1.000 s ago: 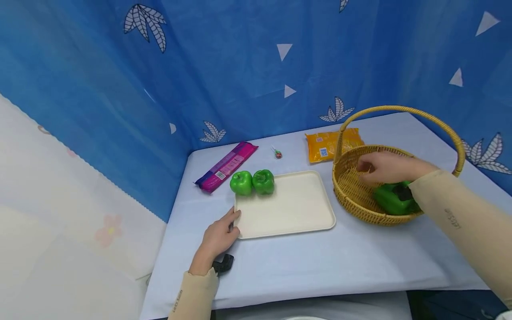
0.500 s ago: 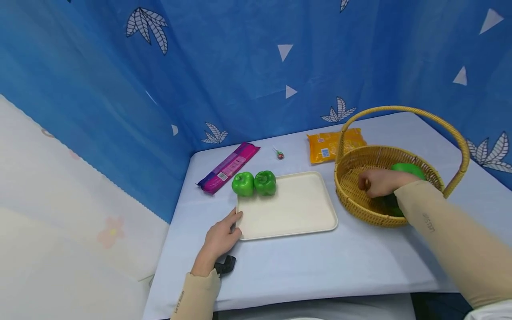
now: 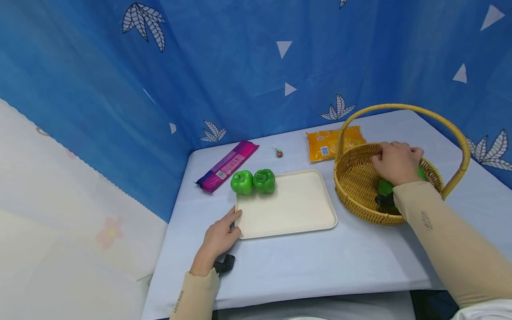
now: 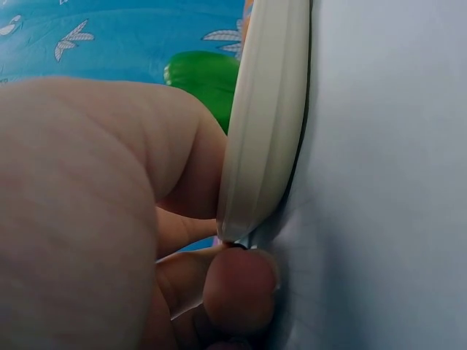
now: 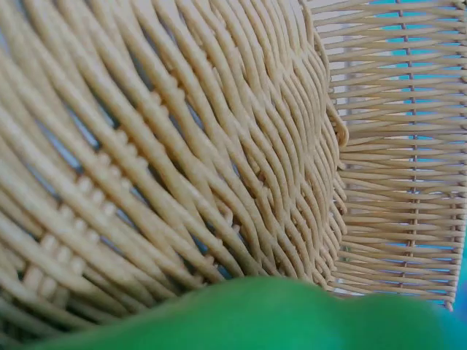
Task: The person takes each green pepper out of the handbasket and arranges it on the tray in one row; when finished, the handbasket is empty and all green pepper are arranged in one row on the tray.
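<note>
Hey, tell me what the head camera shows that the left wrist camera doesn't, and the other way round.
Only the head view shows the woven basket, the right hand at it, and the lollipop.

Only the left wrist view shows the tray's outer side wall in close profile.

Both show the left hand at the tray, a green pepper, the white cloth and the blue curtain.

Dark lettering (image 3: 426, 220), apparently starting "Le," is marking the right sleeve (image 3: 448, 249) and left sleeve (image 3: 196, 297); the pink pack (image 3: 230, 165) is showing a barcode (image 3: 221, 174), the orange pack (image 3: 334, 141) a code label (image 3: 325, 151), all otherwise unreadable.
</note>
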A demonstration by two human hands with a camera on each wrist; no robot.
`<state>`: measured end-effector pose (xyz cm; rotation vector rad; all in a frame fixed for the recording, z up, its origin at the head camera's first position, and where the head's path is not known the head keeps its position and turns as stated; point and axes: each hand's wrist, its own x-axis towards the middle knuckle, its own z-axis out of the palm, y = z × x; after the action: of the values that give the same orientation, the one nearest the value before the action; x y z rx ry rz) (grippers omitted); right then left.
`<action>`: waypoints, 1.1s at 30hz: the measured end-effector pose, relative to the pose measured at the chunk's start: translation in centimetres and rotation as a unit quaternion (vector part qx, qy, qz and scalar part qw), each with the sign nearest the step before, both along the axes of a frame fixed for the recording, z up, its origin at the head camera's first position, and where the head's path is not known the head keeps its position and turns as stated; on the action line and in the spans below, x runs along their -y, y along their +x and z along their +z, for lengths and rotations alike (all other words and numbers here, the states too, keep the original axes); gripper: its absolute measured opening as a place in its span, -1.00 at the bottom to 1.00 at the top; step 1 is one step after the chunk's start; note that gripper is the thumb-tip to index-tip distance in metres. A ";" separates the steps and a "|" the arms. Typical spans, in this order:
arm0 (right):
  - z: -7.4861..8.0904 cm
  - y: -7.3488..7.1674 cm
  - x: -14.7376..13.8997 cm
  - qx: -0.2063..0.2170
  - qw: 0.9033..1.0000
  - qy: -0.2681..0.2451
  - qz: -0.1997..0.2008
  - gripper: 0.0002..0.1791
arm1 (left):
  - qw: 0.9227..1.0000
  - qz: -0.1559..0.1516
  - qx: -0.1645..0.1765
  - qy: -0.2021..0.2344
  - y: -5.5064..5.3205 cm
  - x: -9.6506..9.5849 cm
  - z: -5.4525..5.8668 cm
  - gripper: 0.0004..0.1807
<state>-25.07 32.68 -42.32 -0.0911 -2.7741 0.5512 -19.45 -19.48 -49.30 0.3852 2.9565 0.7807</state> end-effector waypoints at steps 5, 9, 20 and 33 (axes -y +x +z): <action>-0.5 -0.1 -1.2 0.138 0.989 -0.020 -0.045 -0.57 | 1.000 0.003 -0.002 -0.005 0.0 -0.1 -0.1 -0.34; -0.5 -0.3 -1.4 0.194 0.980 -0.026 -0.047 -0.55 | 1.000 0.003 -0.003 -0.004 -0.1 -0.1 -0.1 -0.34; -0.3 -1.0 -0.5 0.139 0.985 -0.029 0.096 -0.49 | 1.000 0.002 -0.003 -0.003 0.1 -0.1 0.0 -0.33; -0.1 -1.1 0.3 0.135 0.979 -0.074 0.134 -0.25 | 1.000 0.005 -0.002 -0.010 0.0 -0.1 -0.1 -0.33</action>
<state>-26.20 32.39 -42.39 0.1927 -3.0266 0.8738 -19.46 -19.42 -49.38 0.3728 2.9694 0.7507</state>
